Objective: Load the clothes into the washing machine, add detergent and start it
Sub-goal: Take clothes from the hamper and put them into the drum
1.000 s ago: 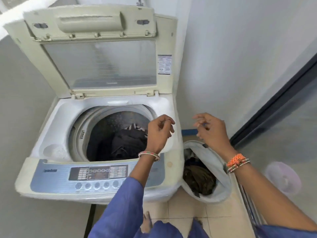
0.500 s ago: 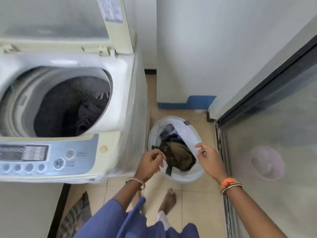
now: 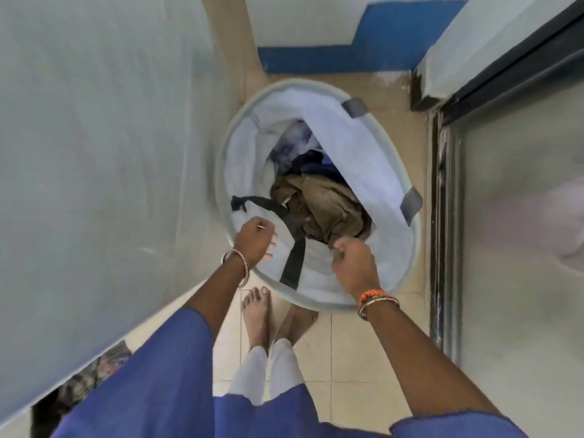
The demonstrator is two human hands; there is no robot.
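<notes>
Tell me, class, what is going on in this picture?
A person stands bent over a round laundry basket on the tiled floor beside the washing machine. Both hands reach into it: the right hand seems to be gripping the brown garment, though blur makes this uncertain, while the left hand hovers near a black strap. Clothes remain in the basket, waiting to be loaded.

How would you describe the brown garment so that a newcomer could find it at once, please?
Look into the round white laundry basket on the tiled floor beside the washing machine. The brown garment lies crumpled at its centre, just beyond the right hand. It alone is khaki-brown; its neighbours are navy, white, and a black strap.
</notes>
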